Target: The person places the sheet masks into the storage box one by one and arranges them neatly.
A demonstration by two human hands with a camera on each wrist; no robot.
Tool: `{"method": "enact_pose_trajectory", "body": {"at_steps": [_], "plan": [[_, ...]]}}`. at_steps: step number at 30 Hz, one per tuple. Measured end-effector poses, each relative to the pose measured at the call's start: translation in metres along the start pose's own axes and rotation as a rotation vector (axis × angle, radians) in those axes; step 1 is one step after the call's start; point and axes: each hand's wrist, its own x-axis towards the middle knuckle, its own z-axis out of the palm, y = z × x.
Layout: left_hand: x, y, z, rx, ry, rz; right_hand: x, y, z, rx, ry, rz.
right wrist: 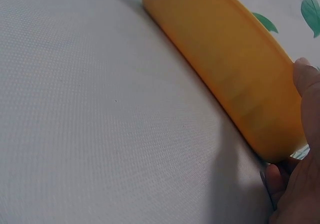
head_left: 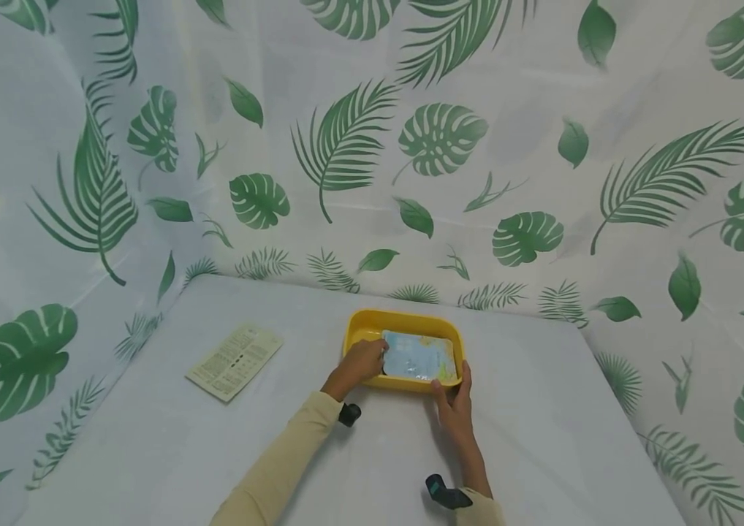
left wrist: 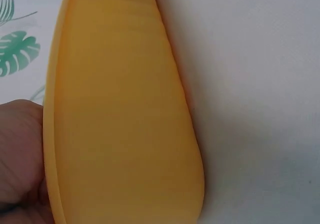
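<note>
A yellow plastic bin (head_left: 405, 319) with rounded corners stands on the white table, holding a flat light-blue packet (head_left: 414, 356). My left hand (head_left: 364, 359) reaches over the bin's near left rim and pinches the packet's left edge; its fingertips are partly hidden. At the near right corner, my right hand (head_left: 456, 410) grips the bin, thumb at the rim and fingers around the outside. The bin's outer wall (left wrist: 120, 104) fills much of the left wrist view, with part of the left hand (left wrist: 21, 156) behind the rim. In the right wrist view, the thumb (right wrist: 302, 74) touches the rim.
Left of the bin lies a flat pale-yellow printed leaflet or packet (head_left: 235, 363). A leaf-patterned cloth (head_left: 359, 146) rises behind and beside the white table (head_left: 543, 409). Each wrist wears a small black camera, such as the one on the right (head_left: 446, 494).
</note>
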Motion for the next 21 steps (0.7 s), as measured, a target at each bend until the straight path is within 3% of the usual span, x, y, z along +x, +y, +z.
{"method": "enact_pose_trajectory", "body": {"at_steps": [5, 12, 16, 21], "plan": [[0.004, -0.006, -0.006, -0.112, -0.084, 0.007, 0.000, -0.001, 0.002, -0.006, -0.003, 0.010], [0.009, -0.006, -0.017, -0.409, -0.220, -0.108, -0.002, -0.002, 0.001, -0.017, 0.006, 0.019], [0.010, -0.005, -0.015, -0.409, -0.218, -0.106, -0.002, -0.002, -0.001, -0.025, 0.014, 0.016], [0.011, -0.009, -0.010, -0.311, -0.159, -0.098, -0.002, -0.002, 0.004, -0.015, 0.000, 0.039]]}}
